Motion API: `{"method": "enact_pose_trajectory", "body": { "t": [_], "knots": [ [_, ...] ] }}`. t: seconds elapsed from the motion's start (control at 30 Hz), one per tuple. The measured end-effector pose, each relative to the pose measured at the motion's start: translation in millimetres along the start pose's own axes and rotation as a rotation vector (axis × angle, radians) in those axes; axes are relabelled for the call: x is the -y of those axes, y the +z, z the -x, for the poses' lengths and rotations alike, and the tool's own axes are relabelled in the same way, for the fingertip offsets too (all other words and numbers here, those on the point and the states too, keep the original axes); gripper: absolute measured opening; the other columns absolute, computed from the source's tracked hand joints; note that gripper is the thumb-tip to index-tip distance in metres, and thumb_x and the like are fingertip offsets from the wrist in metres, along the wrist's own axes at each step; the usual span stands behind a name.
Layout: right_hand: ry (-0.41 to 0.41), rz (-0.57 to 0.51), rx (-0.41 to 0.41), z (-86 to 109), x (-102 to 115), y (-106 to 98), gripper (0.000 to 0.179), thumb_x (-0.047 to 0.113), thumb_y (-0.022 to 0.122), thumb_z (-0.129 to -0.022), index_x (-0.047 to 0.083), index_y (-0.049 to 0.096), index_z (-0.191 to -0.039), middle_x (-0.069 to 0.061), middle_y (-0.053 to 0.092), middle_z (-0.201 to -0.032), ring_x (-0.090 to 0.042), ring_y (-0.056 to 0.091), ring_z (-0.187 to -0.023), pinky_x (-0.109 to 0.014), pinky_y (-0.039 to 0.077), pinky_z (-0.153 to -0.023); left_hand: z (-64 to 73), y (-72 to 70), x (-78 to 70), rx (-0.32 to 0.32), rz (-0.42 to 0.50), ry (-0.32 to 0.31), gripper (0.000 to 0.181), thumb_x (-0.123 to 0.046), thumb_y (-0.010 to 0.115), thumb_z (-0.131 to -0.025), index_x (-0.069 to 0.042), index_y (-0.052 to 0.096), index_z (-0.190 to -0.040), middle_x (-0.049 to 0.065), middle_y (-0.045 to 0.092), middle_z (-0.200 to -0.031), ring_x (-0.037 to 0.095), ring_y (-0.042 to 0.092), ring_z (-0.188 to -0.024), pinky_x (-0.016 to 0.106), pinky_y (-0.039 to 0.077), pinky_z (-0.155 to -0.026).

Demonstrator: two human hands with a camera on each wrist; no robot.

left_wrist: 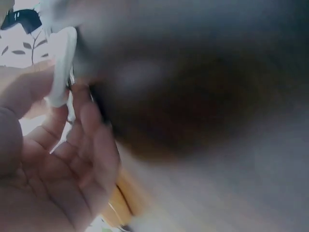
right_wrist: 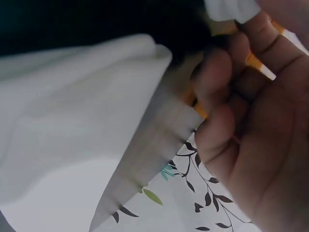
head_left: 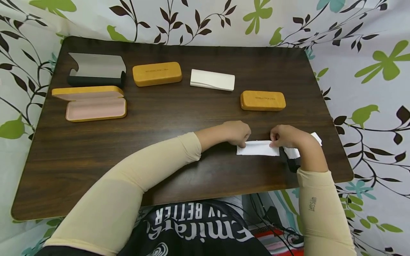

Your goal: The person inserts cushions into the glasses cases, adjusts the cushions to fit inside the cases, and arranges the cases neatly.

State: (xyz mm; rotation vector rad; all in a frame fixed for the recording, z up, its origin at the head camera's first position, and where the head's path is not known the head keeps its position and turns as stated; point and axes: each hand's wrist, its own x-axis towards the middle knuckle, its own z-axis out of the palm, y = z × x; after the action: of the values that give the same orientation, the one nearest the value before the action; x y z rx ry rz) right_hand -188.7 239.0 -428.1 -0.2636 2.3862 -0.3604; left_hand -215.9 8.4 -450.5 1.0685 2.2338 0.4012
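Note:
A white cloth [head_left: 258, 148], folded into a narrow strip, lies near the front right of the table. My left hand [head_left: 236, 133] pinches its left end; the left wrist view shows the folded cloth [left_wrist: 63, 67] between thumb and fingers. At the strip's other end, my right hand [head_left: 288, 136] pinches the upper edge with curled fingers. Beneath the right wrist lies more white cloth [head_left: 291, 153], partly hidden by the hand, and it fills the left of the right wrist view as a loose white sheet [right_wrist: 72, 130].
Beyond the hands stand two closed yellow glasses cases, one nearer [head_left: 263, 101] and one farther left [head_left: 157, 74]. Between them rests a folded white cloth [head_left: 213, 80]. At left sit an open yellow case [head_left: 96, 108] with pink lining and an open dark case [head_left: 97, 65] with grey lining.

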Motion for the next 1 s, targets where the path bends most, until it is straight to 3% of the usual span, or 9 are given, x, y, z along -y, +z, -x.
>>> {"method": "enact_pose_trajectory", "body": {
  "t": [0.1,0.23,0.47,0.6,0.73,0.83,1.0],
  "knots": [
    [-0.046,-0.029,-0.022,1.1,1,-4,0.022,0.014,0.075,-0.092,0.008,0.058,-0.08,-0.003,0.05,-0.073,-0.019,0.046,-0.067,-0.034,0.038,-0.058,-0.2,-6.0,13.8,-0.016,0.117,0.055,0.022,-0.014,0.07,-0.092,-0.014,0.055,-0.076,-0.003,0.053,-0.076,0.01,0.048,-0.067,0.022,0.04,-0.06],
    [-0.098,-0.116,-0.02,-0.4,-1,-10,0.019,0.013,0.073,-0.094,0.008,0.057,-0.085,-0.002,0.05,-0.074,-0.018,0.045,-0.067,-0.033,0.039,-0.057,2.9,-10.2,28.8,-0.015,0.27,0.072,0.023,-0.005,0.068,-0.09,-0.012,0.053,-0.074,-0.001,0.052,-0.075,0.011,0.05,-0.066,0.022,0.041,-0.061],
    [-0.139,-0.316,0.05,-13.5,-7,-16,0.021,0.012,0.071,-0.096,0.001,0.052,-0.095,-0.002,0.044,-0.071,-0.017,0.044,-0.066,-0.031,0.04,-0.059,11.2,-6.5,48.4,0.012,0.627,-0.02,0.017,-0.003,0.068,-0.095,-0.004,0.053,-0.088,0.007,0.054,-0.092,0.015,0.063,-0.073,0.029,0.059,-0.069],
    [-0.142,-0.378,0.108,-23.5,-5,-16,0.025,0.012,0.067,-0.099,-0.003,0.054,-0.114,-0.008,0.061,-0.088,-0.019,0.057,-0.079,-0.031,0.052,-0.071,18.4,-8.0,59.1,0.04,0.772,-0.084,0.016,-0.005,0.07,-0.095,-0.002,0.06,-0.108,0.009,0.062,-0.096,0.016,0.064,-0.077,0.031,0.06,-0.073],
    [-0.152,-0.434,0.152,-31.0,-1,-19,0.035,0.01,0.066,-0.099,-0.006,0.056,-0.129,-0.016,0.067,-0.113,-0.022,0.065,-0.094,-0.034,0.059,-0.08,28.8,-13.5,68.8,0.11,0.845,-0.105,0.019,-0.009,0.067,-0.099,-0.002,0.067,-0.117,0.008,0.068,-0.096,0.017,0.067,-0.079,0.032,0.06,-0.075],
    [-0.167,-0.445,0.169,-34.7,6,-20,0.037,0.01,0.066,-0.099,-0.008,0.058,-0.131,-0.017,0.067,-0.114,-0.023,0.065,-0.093,-0.034,0.06,-0.081,37.9,-17.6,75.9,0.136,0.865,-0.092,0.018,-0.012,0.065,-0.101,-0.002,0.07,-0.115,0.007,0.067,-0.093,0.017,0.066,-0.079,0.031,0.06,-0.074],
    [-0.19,-0.455,0.188,-40.6,19,-20,0.037,0.012,0.068,-0.098,-0.007,0.06,-0.13,-0.016,0.069,-0.11,-0.024,0.066,-0.09,-0.034,0.06,-0.081,55.5,-19.1,90.1,0.11,0.916,-0.101,0.019,-0.015,0.065,-0.101,-0.003,0.07,-0.115,0.007,0.068,-0.089,0.016,0.067,-0.077,0.028,0.059,-0.072]
  ]
}}
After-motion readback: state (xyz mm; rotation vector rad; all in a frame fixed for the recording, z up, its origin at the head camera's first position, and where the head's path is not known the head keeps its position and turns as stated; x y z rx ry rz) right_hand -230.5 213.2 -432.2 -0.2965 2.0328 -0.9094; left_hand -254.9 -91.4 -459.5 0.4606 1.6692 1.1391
